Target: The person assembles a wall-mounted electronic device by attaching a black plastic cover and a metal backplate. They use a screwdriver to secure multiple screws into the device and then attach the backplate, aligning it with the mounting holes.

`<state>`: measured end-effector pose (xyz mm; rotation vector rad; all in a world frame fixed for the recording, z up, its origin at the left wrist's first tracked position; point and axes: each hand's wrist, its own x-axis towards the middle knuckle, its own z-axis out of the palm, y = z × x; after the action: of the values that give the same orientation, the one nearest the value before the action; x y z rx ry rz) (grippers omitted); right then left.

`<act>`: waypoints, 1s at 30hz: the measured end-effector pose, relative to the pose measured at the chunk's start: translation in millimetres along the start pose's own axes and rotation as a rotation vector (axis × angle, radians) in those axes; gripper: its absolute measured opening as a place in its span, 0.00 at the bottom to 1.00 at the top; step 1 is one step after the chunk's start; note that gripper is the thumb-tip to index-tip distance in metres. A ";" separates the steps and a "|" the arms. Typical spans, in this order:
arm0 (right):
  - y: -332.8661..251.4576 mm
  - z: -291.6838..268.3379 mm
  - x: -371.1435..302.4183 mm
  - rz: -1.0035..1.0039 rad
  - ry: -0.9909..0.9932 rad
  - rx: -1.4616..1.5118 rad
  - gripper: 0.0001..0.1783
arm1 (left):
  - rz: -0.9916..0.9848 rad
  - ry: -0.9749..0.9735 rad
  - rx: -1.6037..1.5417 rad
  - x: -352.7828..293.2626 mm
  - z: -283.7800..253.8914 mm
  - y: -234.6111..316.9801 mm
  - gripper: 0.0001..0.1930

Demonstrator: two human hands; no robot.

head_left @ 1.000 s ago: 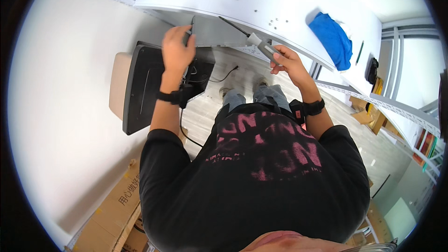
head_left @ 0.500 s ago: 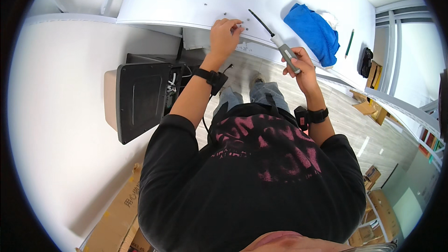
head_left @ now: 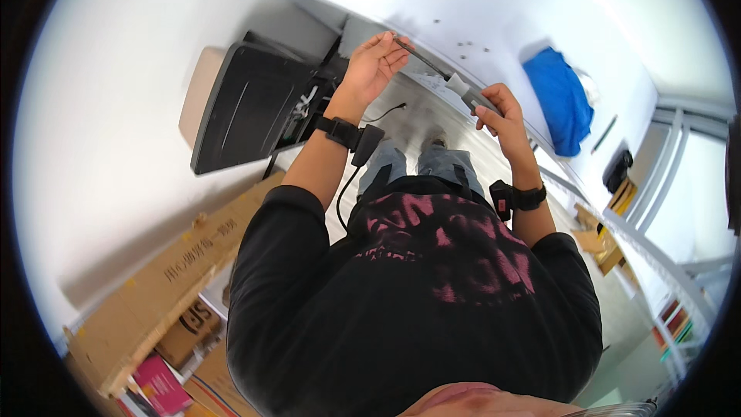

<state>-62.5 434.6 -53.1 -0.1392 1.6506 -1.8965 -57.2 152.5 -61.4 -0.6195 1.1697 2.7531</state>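
Observation:
My right hand grips the grey handle of a screwdriver. Its dark shaft slants up and left toward my left hand. There, the thumb and forefinger are pinched together at the screwdriver's tip, the other fingers loosely curled. Whatever small piece lies in that pinch is too small to make out. Both hands are in front of the near edge of the white table. Several small dark screw-like pieces lie scattered on the tabletop beyond them.
On the table's right lie a blue cloth, a dark green pen-like stick and a black object. To my left stands a black-panelled device with exposed wires. Cardboard boxes line the lower left; a metal frame rises at right.
My left hand has left the tabletop pieces and come to the screwdriver's tip. The screwdriver has swung down to the left. The whole view has turned, so the table sits farther right.

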 end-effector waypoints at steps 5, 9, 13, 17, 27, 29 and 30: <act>7.1 43.8 31.7 0.071 -0.191 -0.016 0.13 | 0.109 0.076 -0.195 -48.7 -50.5 23.2 0.07; 14.5 86.0 46.3 0.096 -0.353 -0.003 0.13 | 0.197 0.166 -0.277 -92.2 -91.9 36.5 0.07; 12.4 136.8 47.5 0.153 -0.452 -0.069 0.13 | 0.282 0.168 -0.356 -144.2 -132.3 49.3 0.08; 8.3 185.9 44.4 0.158 -0.582 -0.158 0.11 | 0.341 0.206 -0.320 -195.4 -166.8 64.9 0.08; 33.4 306.4 13.4 -0.015 -0.663 -0.299 0.10 | 0.412 0.362 -0.305 -295.0 -252.5 76.5 0.09; 44.8 325.9 1.6 0.038 -0.604 -0.286 0.10 | 0.418 0.376 -0.290 -307.6 -269.9 77.3 0.09; 49.2 335.5 -5.2 0.064 -0.571 -0.274 0.11 | 0.415 0.384 -0.279 -312.9 -277.7 78.5 0.09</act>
<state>113.8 146.3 -24.7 -0.6653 1.4745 -1.3950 302.6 -74.8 -57.8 -1.0876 1.0847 3.2906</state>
